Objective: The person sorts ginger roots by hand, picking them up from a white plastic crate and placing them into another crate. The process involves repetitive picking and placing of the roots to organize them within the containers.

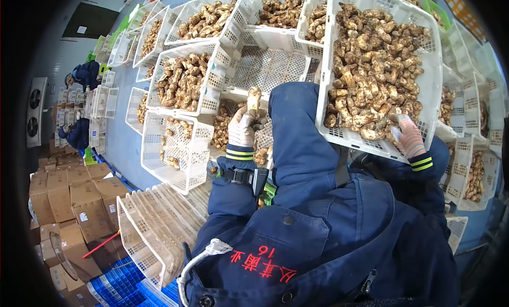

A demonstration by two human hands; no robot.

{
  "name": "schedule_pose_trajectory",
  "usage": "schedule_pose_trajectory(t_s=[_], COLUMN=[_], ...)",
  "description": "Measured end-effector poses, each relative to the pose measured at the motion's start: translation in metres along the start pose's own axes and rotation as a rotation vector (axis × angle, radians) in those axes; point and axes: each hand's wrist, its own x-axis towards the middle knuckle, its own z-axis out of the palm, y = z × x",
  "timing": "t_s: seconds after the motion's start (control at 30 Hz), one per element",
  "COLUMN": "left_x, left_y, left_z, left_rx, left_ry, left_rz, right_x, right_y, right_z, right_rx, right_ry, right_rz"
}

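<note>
My left hand [243,128], in a striped knit glove, is closed around the stem of a thick pale-brown mushroom [254,98], held upright with its top showing above the fingers. A large white plastic crate [383,149] full of similar mushrooms [374,68] stands tilted by my raised knee. At its near right corner, my right hand [409,137], also gloved, reaches over the rim. Its fingers are curled down at the edge of the mushroom pile; what lies between them is hidden.
White perforated crates of mushrooms [183,81] surround me on several sides. A sparsely filled crate [177,172] sits left of my left forearm. Nested crates [159,222] lie at lower left, near cardboard boxes [79,195] and blue crates [119,286]. Co-workers [85,73] are far left.
</note>
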Motion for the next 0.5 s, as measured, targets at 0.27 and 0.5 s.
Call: schedule_pose_trajectory(t_s=[0.27, 0.5], left_x=[-0.001, -0.01], left_y=[-0.029, -0.067], left_z=[-0.02, -0.042], left_rx=[-0.053, -0.105], left_ry=[0.183, 0.173], left_rz=[-0.116, -0.384], right_x=[-0.001, -0.001], right_y=[-0.006, -0.005], right_z=[-0.004, -0.002], right_rx=[0.039, 0.068], right_ry=[0.072, 0.067], right_rz=[-0.079, -0.083])
